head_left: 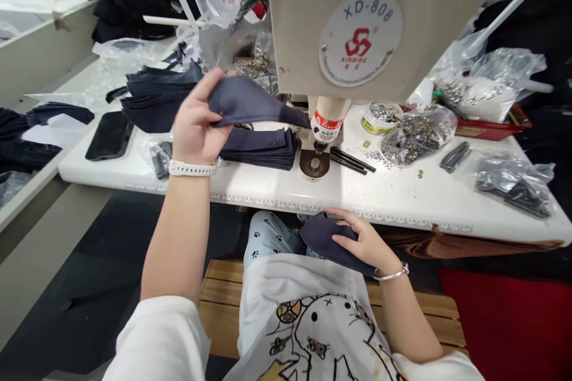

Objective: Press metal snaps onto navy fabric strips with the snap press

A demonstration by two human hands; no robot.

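while a raised left hand (196, 131) with a white silicone watch band (192, 168) lifts a slate-blue curved fabric piece (250, 104) in front of the press, its thumb and fingers closed on the piece's wide end, a small dark metal stud (221, 111) shows near that end. the piece's narrow tip reaches right, just beside a white cylindrical press head with a red label (327, 122), and above a round brown metal die plate (314, 164).

the near right hand (361, 244), wearing a thin silver bangle (391, 274), has its fingers curled around a second dark navy fabric piece (324, 238), grasping it over the lap, just near of the table edge.

a neat stack of folded navy fabric pieces (259, 149) lies on the white work table (357, 196) just left of the die plate, and a looser heap of dark fabric pieces (156, 101) sits farther left and far. many pieces seem to be gathered in these two piles, but whether each one carries its studs cannot be told from here.

to the right, a clear plastic bag of brass studs (417, 134) lies on the table, two black metal rods (348, 161) rest beside the die plate, and a cream machine housing (357, 30) with a round xd-808 badge (360, 38) rises at the far side.
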